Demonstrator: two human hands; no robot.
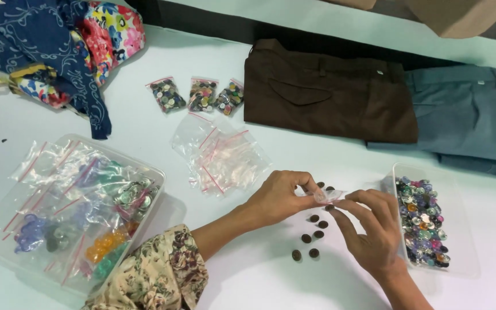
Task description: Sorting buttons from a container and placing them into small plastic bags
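My left hand (279, 198) and my right hand (371, 229) meet over the white table, both pinching a small clear zip bag (327, 196) between thumb and fingers. Several dark brown buttons (311, 236) lie loose on the table just below the bag, between my two hands. A floral sleeve covers my left forearm.
A clear tray (460, 229) of mixed coloured buttons sits right of my right hand. A clear box (7, 247) of bagged buttons stands at the left. Empty zip bags (222, 155), three filled bags (199, 95), brown trousers (328, 92), blue-grey trousers (466, 112) and patterned fabric (58, 46) lie farther back.
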